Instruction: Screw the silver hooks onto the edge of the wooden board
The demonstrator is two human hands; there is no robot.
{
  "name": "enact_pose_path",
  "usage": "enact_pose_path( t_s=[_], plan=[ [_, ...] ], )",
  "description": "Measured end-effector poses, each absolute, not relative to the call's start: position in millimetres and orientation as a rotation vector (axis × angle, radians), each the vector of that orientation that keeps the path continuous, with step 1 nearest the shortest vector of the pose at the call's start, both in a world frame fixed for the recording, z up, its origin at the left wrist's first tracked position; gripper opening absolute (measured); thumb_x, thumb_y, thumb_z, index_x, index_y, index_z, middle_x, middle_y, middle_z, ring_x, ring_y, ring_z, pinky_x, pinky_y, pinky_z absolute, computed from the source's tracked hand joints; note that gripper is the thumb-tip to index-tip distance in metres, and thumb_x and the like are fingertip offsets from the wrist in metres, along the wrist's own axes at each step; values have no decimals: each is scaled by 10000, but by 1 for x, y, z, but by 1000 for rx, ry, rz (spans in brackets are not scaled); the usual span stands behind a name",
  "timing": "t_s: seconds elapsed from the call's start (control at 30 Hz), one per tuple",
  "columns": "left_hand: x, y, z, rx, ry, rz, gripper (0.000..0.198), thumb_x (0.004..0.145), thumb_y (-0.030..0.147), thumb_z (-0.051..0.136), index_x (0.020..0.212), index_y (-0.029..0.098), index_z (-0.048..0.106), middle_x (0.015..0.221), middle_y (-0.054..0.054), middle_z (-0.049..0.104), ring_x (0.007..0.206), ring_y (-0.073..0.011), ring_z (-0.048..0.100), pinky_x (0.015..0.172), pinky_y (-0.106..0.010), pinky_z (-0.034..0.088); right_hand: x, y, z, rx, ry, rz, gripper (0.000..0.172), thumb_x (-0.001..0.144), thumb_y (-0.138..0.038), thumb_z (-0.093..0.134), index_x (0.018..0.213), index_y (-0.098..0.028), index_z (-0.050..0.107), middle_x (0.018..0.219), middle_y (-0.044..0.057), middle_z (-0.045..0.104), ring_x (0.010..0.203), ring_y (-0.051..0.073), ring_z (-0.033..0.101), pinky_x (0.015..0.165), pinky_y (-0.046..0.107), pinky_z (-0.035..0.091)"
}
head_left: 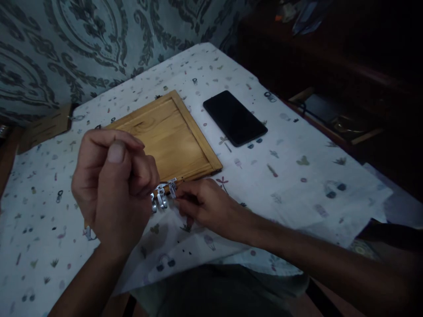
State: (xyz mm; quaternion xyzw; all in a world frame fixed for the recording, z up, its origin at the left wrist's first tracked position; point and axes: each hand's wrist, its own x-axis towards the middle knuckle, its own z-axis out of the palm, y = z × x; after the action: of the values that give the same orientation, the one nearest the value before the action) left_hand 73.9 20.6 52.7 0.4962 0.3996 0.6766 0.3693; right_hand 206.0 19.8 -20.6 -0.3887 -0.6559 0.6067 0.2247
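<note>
A wooden board (165,136) with a raised frame lies on the table, and small silver metal hooks (161,197) sit along its near edge. My right hand (206,204) rests at this edge, thumb and fingers pinched on one of the metal hooks, near the board's right part. My left hand (114,185) is raised over the board's near left part with its fingers curled into a fist. Whatever lies inside that fist is hidden. Another hook (89,233) shows below my left wrist, at the left end.
A black phone (235,118) lies right of the board on the patterned white tablecloth (291,176). A piece of brown cardboard (46,127) is at the left edge, by the patterned wall (82,44). An open drawer (333,114) stands to the right.
</note>
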Motion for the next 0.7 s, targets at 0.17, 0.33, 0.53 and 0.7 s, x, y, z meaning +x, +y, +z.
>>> enact_pose_path(
  t_s=[0.17,0.33,0.53,0.7],
  plan=[
    [78,16,49,1312,1051,1762,234,950,67,517,782,176,638,518,57,369,384,-63,290,371,-217,271,206,19,-21,-1070,-1786,1676,168,898,-154,610,732,-160,625,601,-22,667,544,98,622,536,210,417],
    [81,23,50,1337,1024,1699,223,886,38,531,758,184,642,538,45,391,368,-63,286,349,-237,239,205,20,-16,-1070,-1793,1683,190,887,-120,608,702,-161,605,578,-30,653,532,96,611,539,211,414],
    [73,40,54,1384,897,1551,161,856,121,634,715,196,622,474,75,271,321,-55,203,315,-230,197,207,21,-16,-1061,-1812,1658,225,892,-131,596,670,-167,591,582,-35,647,544,96,620,564,220,431],
    [69,41,54,1334,861,1501,208,833,32,564,724,175,668,454,81,282,309,-48,182,310,-214,214,207,21,-15,-1068,-1813,1665,227,893,-121,594,671,-169,591,580,-36,647,538,99,615,573,230,431]
  ],
)
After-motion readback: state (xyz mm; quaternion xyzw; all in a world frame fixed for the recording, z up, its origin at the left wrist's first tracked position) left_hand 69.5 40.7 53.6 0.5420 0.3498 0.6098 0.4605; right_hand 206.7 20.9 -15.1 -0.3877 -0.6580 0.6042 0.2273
